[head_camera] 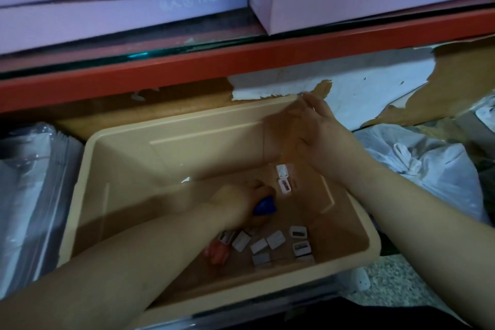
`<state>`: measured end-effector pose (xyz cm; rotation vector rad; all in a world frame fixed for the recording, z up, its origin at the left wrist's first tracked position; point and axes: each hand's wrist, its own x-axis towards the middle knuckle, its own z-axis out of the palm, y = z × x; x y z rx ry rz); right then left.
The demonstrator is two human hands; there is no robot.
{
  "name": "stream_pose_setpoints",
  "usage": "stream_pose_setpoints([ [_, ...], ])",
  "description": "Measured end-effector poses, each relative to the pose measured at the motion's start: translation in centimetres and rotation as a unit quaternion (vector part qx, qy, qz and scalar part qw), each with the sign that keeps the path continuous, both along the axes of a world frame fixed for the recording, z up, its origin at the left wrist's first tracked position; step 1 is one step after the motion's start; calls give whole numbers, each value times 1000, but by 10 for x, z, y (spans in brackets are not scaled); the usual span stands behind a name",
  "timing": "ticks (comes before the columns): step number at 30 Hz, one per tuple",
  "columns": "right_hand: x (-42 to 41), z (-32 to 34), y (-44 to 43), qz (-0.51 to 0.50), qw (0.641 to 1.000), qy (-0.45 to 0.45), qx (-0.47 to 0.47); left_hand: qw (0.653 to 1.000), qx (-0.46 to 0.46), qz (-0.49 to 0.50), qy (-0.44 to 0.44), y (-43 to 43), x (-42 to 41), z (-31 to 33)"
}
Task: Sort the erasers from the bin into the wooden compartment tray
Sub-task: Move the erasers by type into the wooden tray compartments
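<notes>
Erasers: small white-cased rectangular blocks, all on the floor of the beige bin. The main cluster sits near-centre and lies flat at mixed angles. Most long axes run diagonally, while the two on the right of the cluster run roughly left-right. Another pair of erasers sits further back, one behind the other, with long axes near-far. Print on the cases is too small to read. A red-orange lump lies at the left edge of the cluster; can't tell what it is.

Only legible writing: "YIREN" on the lilac boxes, stacked far left on the red shelf beam. Pink boxes beside them far right; their print is too faint to read.

Left hand is down inside the bin, mid-floor, fingers curled round a rounded blue piece. Right hand is at the bin's far right corner, fingers straight and close together, holding nothing. It's motion-blurred, so rim contact can't be told.

Clear plastic sleeves are left of the bin, white plastic bags right.
</notes>
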<state>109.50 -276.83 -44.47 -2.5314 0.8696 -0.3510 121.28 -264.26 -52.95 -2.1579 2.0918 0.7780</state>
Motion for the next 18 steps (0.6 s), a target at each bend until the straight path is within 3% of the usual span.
stream_pose_setpoints([
  [4,-1,6,4,9,1000,4,14,995,-51,80,36,6,3,45],
  [6,-2,11,7,6,1000,12,16,980,-85,149,98,12,-2,69],
  [9,-8,26,18,-13,1000,13,20,916,-130,260,277,27,-17,107],
  [11,-14,42,33,-24,1000,9,-17,888,-140,283,334,40,-26,132],
  [14,-19,54,58,12,999,-16,-26,858,-174,305,374,60,-36,173],
  [16,-21,68,74,59,996,-47,-56,849,-230,301,368,74,-36,204],
  [18,-18,88,94,89,991,-95,-27,841,-281,296,354,92,-34,238],
])
